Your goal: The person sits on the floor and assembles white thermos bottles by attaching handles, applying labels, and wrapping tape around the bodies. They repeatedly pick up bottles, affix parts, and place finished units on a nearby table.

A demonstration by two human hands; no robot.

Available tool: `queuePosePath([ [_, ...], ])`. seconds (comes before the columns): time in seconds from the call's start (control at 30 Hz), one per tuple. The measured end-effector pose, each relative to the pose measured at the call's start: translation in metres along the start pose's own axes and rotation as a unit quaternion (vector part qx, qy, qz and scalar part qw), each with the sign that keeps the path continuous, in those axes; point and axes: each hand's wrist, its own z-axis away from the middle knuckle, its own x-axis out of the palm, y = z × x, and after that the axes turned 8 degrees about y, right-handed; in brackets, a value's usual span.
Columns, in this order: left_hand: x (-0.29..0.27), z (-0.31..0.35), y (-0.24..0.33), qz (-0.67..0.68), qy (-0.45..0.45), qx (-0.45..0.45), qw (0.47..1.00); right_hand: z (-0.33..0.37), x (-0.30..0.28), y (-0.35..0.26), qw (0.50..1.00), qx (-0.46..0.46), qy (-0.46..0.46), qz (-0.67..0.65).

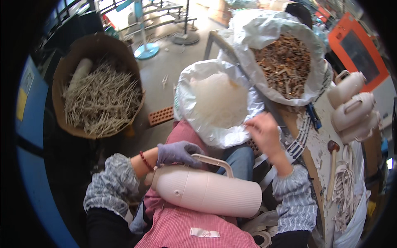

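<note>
A pale pink plastic thermos jug (206, 192) lies on its side across my lap, its narrower neck end to the left and its loop handle facing away from me. My left hand (178, 154), in a grey-purple glove, is wrapped over the jug beside the handle's left end. My bare right hand (264, 134) is raised beyond the jug, over the right rim of an open white sack (188, 111). Its fingertips are pinched together, and whatever is between them is too small to make out. Whitish, translucent material (221, 99) fills the sack.
At left stands a large brown bin (58, 99) of thin pale plastic sticks. A second white sack (248, 31) holds brown-orange scraps. Several similar jugs (351, 107) are stacked on the right-hand bench, near a mallet (332, 165). A perforated brick (161, 116) lies on the floor.
</note>
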Motion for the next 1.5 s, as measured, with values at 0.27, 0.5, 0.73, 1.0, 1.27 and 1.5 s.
queuePosePath([
  [0.27, 0.001, 0.010, 0.002, -0.035, -0.002, -0.017, 0.999, 0.060, 0.049, -0.084, 0.985, -0.138, -0.099, -0.042],
  [0.5, -0.001, 0.010, -0.003, -0.054, -0.003, 0.000, 0.999, 0.062, 0.054, -0.090, 0.977, -0.191, -0.086, -0.041],
  [0.73, -0.001, 0.013, 0.002, -0.060, -0.004, 0.006, 0.998, 0.063, 0.056, -0.086, 0.974, -0.212, -0.073, -0.030],
  [1.0, 0.011, 0.008, 0.020, -0.133, 0.065, 0.024, 0.989, 0.043, 0.051, -0.069, 0.968, -0.204, -0.117, -0.093],
  [1.27, 0.025, 0.049, 0.039, -0.370, 0.119, 0.360, 0.848, -0.109, 0.016, 0.132, 0.969, 0.052, 0.202, 0.131],
  [1.5, 0.032, 0.079, 0.035, -0.412, 0.105, 0.463, 0.777, -0.151, 0.023, 0.169, 0.936, 0.142, 0.082, 0.312],
])
